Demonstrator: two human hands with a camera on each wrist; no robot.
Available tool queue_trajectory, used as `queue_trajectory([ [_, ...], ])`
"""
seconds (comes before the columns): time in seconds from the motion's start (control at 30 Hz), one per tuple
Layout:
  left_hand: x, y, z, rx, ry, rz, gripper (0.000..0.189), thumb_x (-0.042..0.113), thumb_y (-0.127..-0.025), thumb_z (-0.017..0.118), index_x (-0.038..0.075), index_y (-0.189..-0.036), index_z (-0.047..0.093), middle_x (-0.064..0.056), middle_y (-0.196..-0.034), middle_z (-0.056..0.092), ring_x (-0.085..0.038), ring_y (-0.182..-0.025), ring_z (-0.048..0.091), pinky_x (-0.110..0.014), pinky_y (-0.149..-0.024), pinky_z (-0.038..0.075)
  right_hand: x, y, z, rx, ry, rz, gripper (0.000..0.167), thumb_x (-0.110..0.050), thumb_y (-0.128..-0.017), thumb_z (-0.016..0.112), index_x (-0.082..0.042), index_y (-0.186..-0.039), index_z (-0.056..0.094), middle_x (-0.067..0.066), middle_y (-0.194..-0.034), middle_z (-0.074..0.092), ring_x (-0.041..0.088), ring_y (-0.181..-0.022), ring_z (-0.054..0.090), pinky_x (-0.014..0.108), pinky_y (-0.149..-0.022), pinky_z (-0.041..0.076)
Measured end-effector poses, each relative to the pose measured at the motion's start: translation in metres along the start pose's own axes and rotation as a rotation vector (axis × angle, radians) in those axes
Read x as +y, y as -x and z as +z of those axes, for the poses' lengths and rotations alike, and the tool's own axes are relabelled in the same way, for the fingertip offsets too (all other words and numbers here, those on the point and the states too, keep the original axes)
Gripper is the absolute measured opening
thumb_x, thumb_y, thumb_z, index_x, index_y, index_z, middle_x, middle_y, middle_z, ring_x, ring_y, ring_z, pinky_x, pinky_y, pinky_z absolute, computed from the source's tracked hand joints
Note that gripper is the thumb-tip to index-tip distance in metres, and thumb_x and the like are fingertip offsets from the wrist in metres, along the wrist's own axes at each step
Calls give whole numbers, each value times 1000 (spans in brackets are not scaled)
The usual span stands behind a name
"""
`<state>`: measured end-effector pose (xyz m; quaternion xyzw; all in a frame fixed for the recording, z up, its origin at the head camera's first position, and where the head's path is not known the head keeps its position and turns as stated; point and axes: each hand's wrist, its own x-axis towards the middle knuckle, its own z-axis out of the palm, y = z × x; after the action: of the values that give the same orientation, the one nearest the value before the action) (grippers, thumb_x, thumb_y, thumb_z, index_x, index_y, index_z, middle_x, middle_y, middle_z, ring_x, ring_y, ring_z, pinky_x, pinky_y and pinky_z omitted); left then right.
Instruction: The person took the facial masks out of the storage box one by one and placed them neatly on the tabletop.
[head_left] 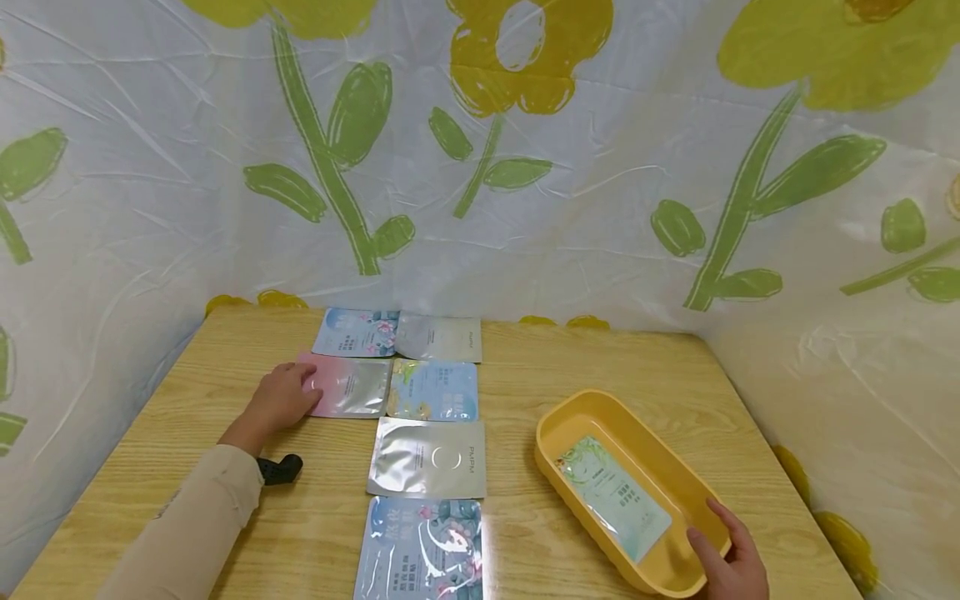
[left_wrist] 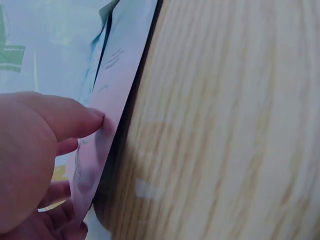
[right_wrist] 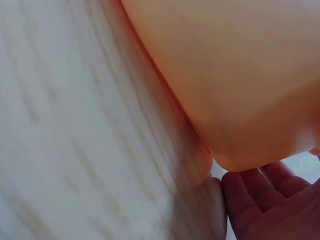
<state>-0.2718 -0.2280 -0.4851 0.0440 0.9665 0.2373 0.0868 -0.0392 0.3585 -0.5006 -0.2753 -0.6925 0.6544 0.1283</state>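
On the wooden table, my left hand (head_left: pixel 281 398) is at the left edge of a pink and silver sheet mask packet (head_left: pixel 352 387). In the left wrist view, the thumb lies on the packet's printed face and the other fingers reach round its edge, pinching it. My right hand (head_left: pixel 731 558) grips the near right end of a yellow plastic tray (head_left: pixel 600 398), thumb on the inner side. A green and white mask packet (head_left: pixel 615 496) lies inside the tray. The right wrist view shows fingers (right_wrist: pixel 245 200) against the tray's outer corner.
Beside the pink packet lies a blue and yellow packet (head_left: pixel 435 390). Behind are a blue floral packet (head_left: pixel 352 333) and a silver one (head_left: pixel 438 336). Nearer are another silver packet (head_left: pixel 427 458) and a large blue floral packet (head_left: pixel 420 550). Flowered cloth (head_left: pixel 585 208) surrounds the table.
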Motion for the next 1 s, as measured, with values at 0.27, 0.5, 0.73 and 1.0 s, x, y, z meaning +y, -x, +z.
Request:
queue_trajectory([
  [0.27, 1, 0, 4, 13, -51, -15, 58, 26, -99, 56, -9, -143, 45, -39, -144, 34, -60, -125, 34, -67, -105, 30, -2, -1, 2, 24, 81, 52, 48, -14, -94, 72, -26, -137, 55, -31, -101, 52, -10, -83, 56, 17, -65, 53],
  [0.5, 2, 3, 9, 31, -116, -9, 54, 28, -102, 52, -4, -145, 45, -38, -144, 34, -61, -122, 34, -68, -100, 33, -4, -2, 3, 34, 208, 109, 60, -23, -96, 69, -20, -151, 43, -7, -126, 43, -15, -83, 51, 14, -68, 50],
  [0.73, 1, 0, 15, 55, -84, -13, 51, 28, -104, 49, -1, -145, 46, -38, -146, 31, -59, -124, 32, -69, -96, 33, -3, 0, 2, 34, 84, 49, 49, -16, -94, 73, -24, -138, 55, -34, -99, 52, -9, -84, 56, 17, -64, 52],
  [1.0, 25, 7, 16, 218, -43, -71, 55, 32, -101, 53, -3, -142, 49, -36, -144, 33, -56, -126, 29, -67, -98, 32, -2, 0, 0, 13, 44, 7, 43, -10, -93, 72, -29, -130, 59, -30, -97, 56, -6, -81, 58, 20, -62, 54],
])
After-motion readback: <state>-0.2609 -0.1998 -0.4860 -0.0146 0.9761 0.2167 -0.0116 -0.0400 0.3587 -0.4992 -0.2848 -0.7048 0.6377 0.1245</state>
